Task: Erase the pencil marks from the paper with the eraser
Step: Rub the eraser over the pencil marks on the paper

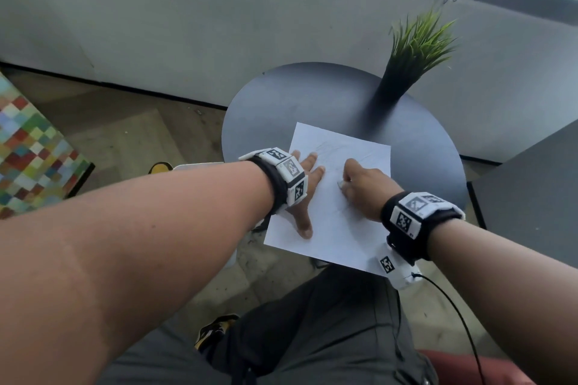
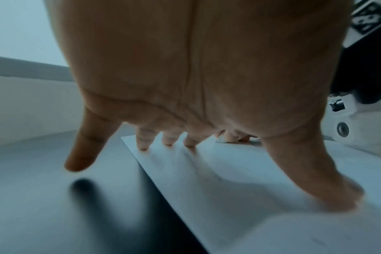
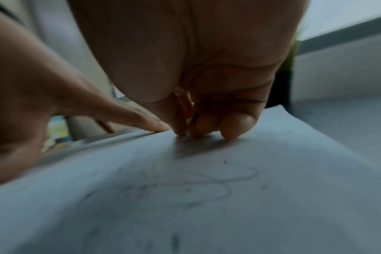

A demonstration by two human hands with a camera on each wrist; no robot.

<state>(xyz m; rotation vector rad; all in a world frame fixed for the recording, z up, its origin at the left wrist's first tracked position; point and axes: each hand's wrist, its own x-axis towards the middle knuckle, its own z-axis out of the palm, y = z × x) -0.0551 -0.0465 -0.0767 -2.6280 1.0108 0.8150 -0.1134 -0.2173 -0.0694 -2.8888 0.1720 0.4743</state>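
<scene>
Hands (image 1: 364, 187) on scribbled, creased paper (image 1: 331, 228)

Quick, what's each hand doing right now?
Left hand: open, fingers spread, pressing the paper flat.
Right hand: curled, pinching the white eraser against the paper.

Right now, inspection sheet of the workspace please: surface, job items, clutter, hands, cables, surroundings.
Surface: round dark table, small; paper overhangs its near edge.
Job's things: white paper with faint pencil marks left; white eraser pressed to the sheet.
Clutter: potted grass plant at the table's far side.
Hands: left hand flat with fingers spread, pressing the paper's left side; right hand has a pinching grip on the eraser.
Cables: black cable runs from the right wrist camera down past the lap.
Surroundings: grey wall, window upper right, wood floor, multicoloured checked panel at left.
</scene>
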